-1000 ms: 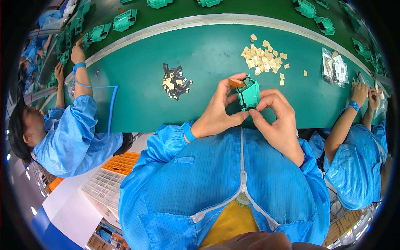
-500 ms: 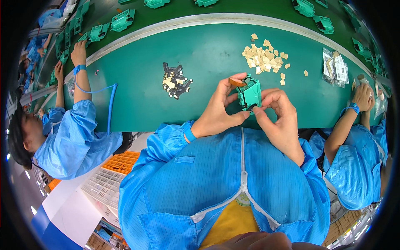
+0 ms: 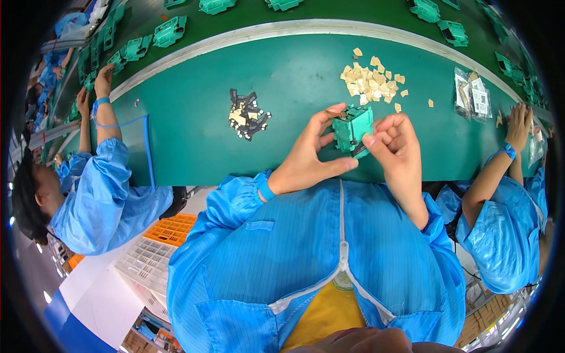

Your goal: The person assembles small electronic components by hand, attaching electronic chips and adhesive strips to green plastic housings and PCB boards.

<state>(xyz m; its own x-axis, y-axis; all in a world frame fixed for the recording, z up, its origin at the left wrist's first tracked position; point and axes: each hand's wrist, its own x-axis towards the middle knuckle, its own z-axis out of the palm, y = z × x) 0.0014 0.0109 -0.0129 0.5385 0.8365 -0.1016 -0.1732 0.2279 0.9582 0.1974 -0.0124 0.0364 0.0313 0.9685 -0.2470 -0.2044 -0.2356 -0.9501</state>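
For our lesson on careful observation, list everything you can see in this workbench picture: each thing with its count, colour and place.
green part: one, teal, held between both hands
tan chips: a pile, beige, bench beyond the hands
black pieces: a small pile, black with some beige, bench left of the hands
clear bags: a few, transparent, bench at right
green housings: many, teal, along the belt beyond
bench: one, green
orange tray: one, lower left
co-workers: two, blue coats, either side
left hand: bare, gripping the part
right hand: bare, pinching the part
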